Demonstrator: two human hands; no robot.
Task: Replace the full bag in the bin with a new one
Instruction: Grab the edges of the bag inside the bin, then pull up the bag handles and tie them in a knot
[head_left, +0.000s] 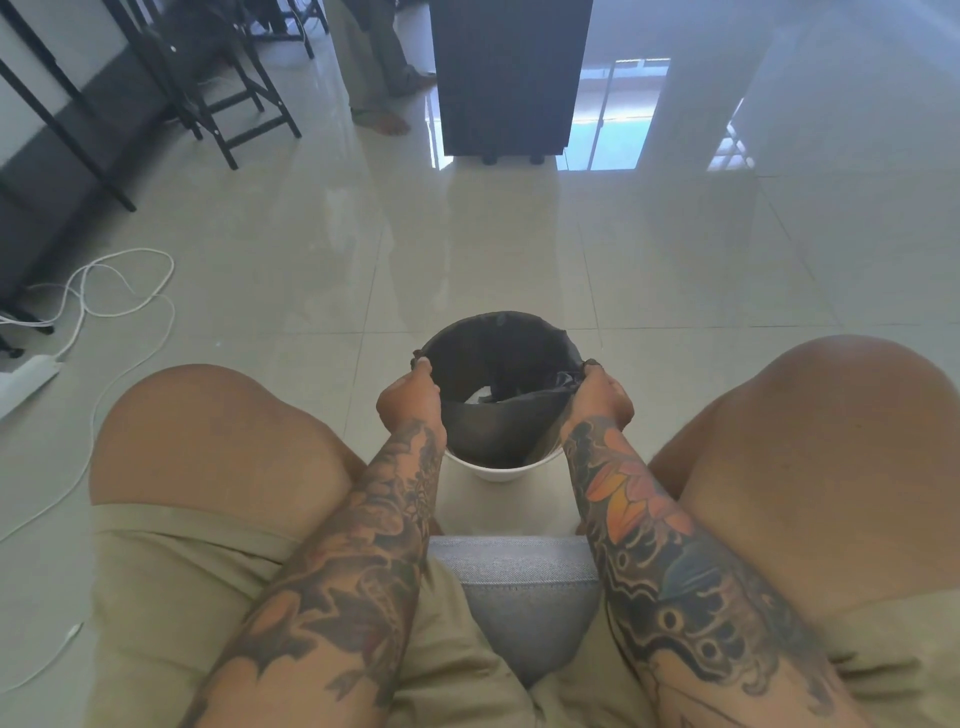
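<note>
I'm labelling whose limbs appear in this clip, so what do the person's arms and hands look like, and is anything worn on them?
Both forearms are bare, with no sleeves, gloves, watch or rings visible. Dense tattoos cover them down to the wrists: the left forearm mostly dark, shaded patterns, the right forearm with an orange and red flower and dark wave-like shapes. The left hand and right hand look mostly unmarked.

One view only, head-mounted wide-angle, worn by the seated person. It looks forward and steeply down between their knees at the glossy beige tiled floor (467, 249). Both tattooed forearms run up from the bottom edge, close to the lens. The small white round bin (498, 470) sits centre frame, near. Edges bow outward from lens distortion.
</note>
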